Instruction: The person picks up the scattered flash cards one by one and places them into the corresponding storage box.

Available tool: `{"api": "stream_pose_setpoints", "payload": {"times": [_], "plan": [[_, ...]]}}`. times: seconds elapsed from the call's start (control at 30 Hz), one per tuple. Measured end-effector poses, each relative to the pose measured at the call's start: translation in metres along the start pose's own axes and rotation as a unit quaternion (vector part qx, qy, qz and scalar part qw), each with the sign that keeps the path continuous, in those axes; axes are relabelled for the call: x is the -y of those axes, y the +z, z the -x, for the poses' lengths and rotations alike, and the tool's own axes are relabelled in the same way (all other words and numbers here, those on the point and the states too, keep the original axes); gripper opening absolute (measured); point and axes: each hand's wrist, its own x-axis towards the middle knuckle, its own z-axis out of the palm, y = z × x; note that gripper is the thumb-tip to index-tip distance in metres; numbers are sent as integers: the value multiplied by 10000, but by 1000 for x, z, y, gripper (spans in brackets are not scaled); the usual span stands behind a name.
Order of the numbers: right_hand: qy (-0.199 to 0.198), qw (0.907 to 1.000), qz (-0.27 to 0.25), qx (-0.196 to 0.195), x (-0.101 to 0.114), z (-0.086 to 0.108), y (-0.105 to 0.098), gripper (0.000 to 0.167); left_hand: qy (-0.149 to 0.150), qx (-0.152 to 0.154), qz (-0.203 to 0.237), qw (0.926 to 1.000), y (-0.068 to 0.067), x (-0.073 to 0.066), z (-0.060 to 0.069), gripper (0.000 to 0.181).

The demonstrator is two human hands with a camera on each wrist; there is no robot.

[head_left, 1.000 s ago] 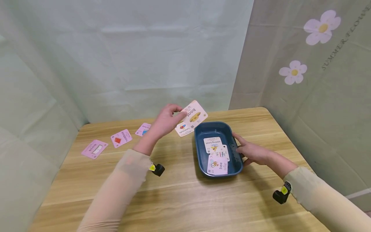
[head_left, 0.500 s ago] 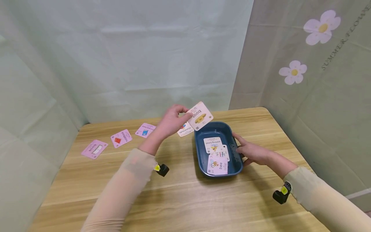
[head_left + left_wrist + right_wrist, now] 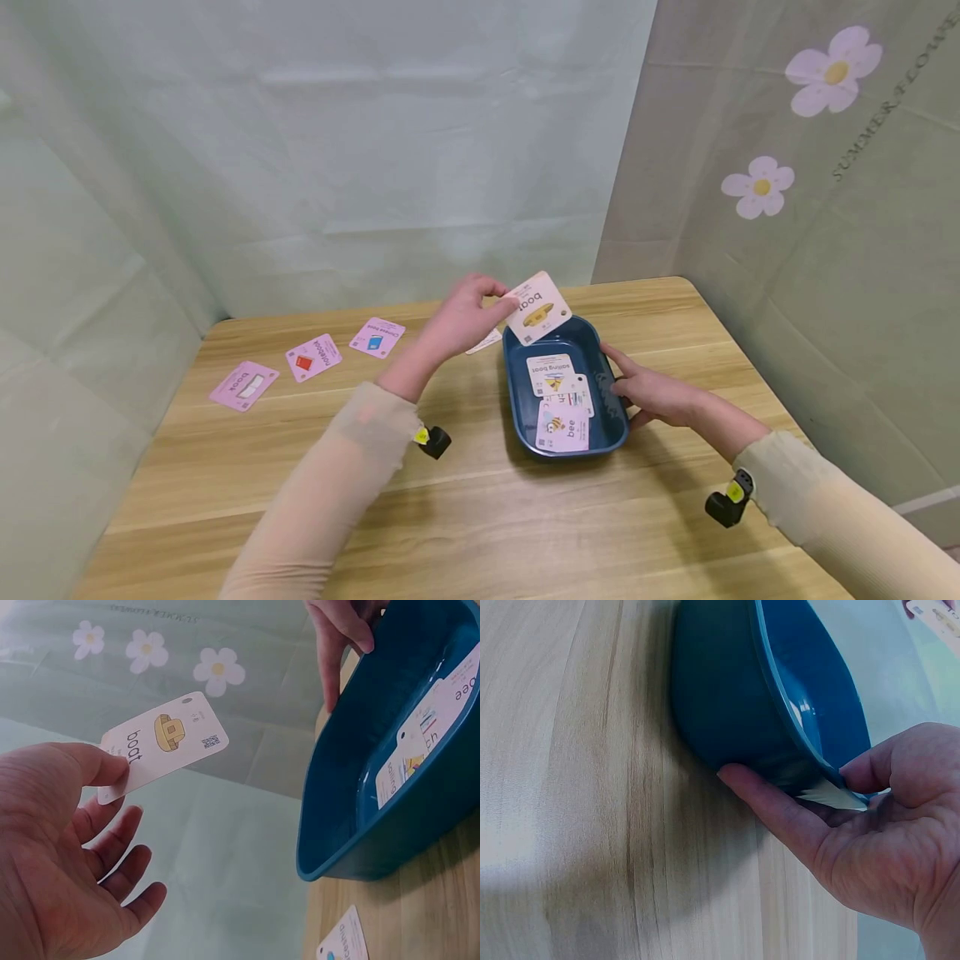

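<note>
My left hand (image 3: 467, 317) pinches a card marked "boat" (image 3: 542, 308) by one corner between thumb and forefinger; in the left wrist view the other fingers are spread loosely. The card is raised over the far left part of a dark blue tray (image 3: 512, 404). Inside lie a "sailing boat" card (image 3: 549, 371), a "bee" card (image 3: 566, 432) and a third one, partly covered. At the tray's right side my right hand (image 3: 660, 396) grips it; in the right wrist view the thumb (image 3: 870, 771) is at the rim and a finger is against the outer wall.
On the wooden table (image 3: 480, 517), left of the tray, lies a spaceship card (image 3: 346, 937), mostly hidden in the head view. Farther left are cards marked "Chinese book" (image 3: 377, 337), "notebook" (image 3: 313, 358) and "book" (image 3: 244, 386). Cloth curtains (image 3: 420, 167) stand behind and beside the table.
My left hand has carried the boat card rightward, from above the spaceship card to over the tray's far left corner. The Chinese book card is now uncovered. My right hand and the tray stay put.
</note>
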Motion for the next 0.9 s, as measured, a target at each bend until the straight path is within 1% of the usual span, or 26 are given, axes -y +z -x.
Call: {"api": "stream_pose_setpoints", "payload": {"times": [0.13, 0.33, 0.43, 0.57, 0.9], "plan": [[1, 10000, 12, 6, -1, 0, 0, 78, -32, 96, -56, 9999, 4, -1, -1, 31], [-12, 10000, 0, 21, -1, -1, -1, 78, -163, 218, -108, 9996, 10, 0, -1, 30], [-3, 10000, 10, 12, -1, 0, -1, 78, -157, 272, -183, 9993, 15, 2, -2, 31], [4, 10000, 22, 16, -1, 0, -1, 78, -43, 342, -273, 9990, 22, 2, -4, 30], [9, 10000, -1, 43, -1, 0, -1, 78, 121, 464, -473, 9977, 35, 1, -7, 31]]}}
